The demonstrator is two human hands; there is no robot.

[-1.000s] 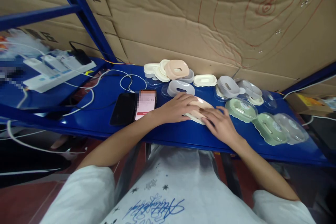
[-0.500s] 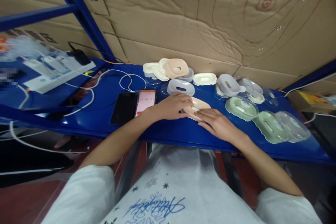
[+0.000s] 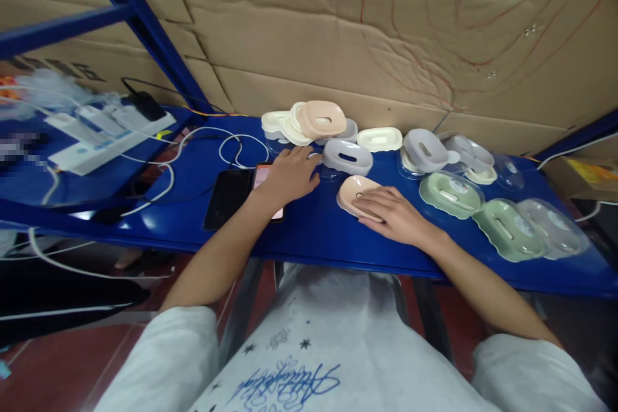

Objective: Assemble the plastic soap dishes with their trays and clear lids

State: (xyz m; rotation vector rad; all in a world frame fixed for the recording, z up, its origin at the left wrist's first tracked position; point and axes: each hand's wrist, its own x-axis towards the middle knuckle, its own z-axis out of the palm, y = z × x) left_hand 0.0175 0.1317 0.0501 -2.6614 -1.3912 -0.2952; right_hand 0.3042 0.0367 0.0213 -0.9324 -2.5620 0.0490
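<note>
A peach oval dish (image 3: 351,189) lies near the middle of the blue table. My right hand (image 3: 392,211) rests over its right side, fingers spread on it and partly hiding it. Over the phone, my left hand (image 3: 293,174) has its fingers apart, with the fingertips by a clear plastic cover (image 3: 331,172). A grey dish (image 3: 348,157) with a dark slot sits at that cover, right of my left hand. Behind them is a stack with a peach dish (image 3: 322,120) on cream pieces (image 3: 294,132).
At the right lie green dishes (image 3: 451,196), a grey dish (image 3: 425,149) and clear covers. A cream dish (image 3: 379,139) stands at the back. On the left are a black phone (image 3: 226,199), a lit phone (image 3: 262,174), cables and a power strip (image 3: 111,138). Cardboard (image 3: 299,32) rises behind.
My left hand has left the peach dish and moved left and back. The grey dish has shifted right. My right hand stays at the peach dish, whose left side now shows.
</note>
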